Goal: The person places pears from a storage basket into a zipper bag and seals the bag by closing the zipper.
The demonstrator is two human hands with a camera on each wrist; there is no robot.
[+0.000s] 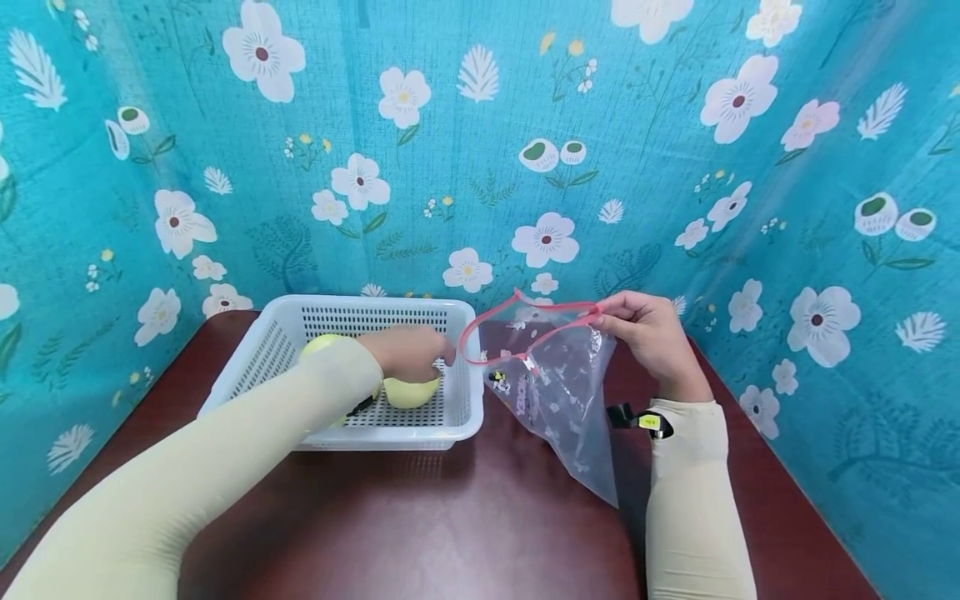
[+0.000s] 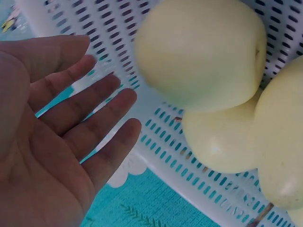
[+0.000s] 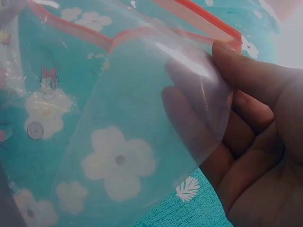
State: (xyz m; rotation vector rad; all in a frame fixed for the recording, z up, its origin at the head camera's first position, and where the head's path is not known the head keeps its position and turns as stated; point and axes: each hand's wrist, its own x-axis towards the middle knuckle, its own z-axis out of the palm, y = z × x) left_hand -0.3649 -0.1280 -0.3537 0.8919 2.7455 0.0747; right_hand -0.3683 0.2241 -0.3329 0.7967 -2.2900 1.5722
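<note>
My left hand [image 1: 411, 353] is over a white perforated plastic basket [image 1: 476, 408], with a round, pale yellow-green fruit [image 1: 412, 393] just below it. In the left wrist view its fingers [image 2: 102, 123] are spread and hold nothing; several such fruits [image 2: 201, 52] lie close beside them in the basket. My right hand [image 1: 647, 337] pinches the top corner of a clear zip bag [image 1: 562, 392] between thumb and fingers. The bag hangs with its pink-red zip edge [image 1: 491, 312] parted in a loop, and cartoon figures are printed on it.
The basket stands at the back left of a dark red-brown table [image 1: 420, 517]. Turquoise flowered cloth [image 1: 450, 208] walls the table at the back and sides. A small black wrist camera [image 1: 630, 418] is strapped to the right sleeve [image 1: 693, 492].
</note>
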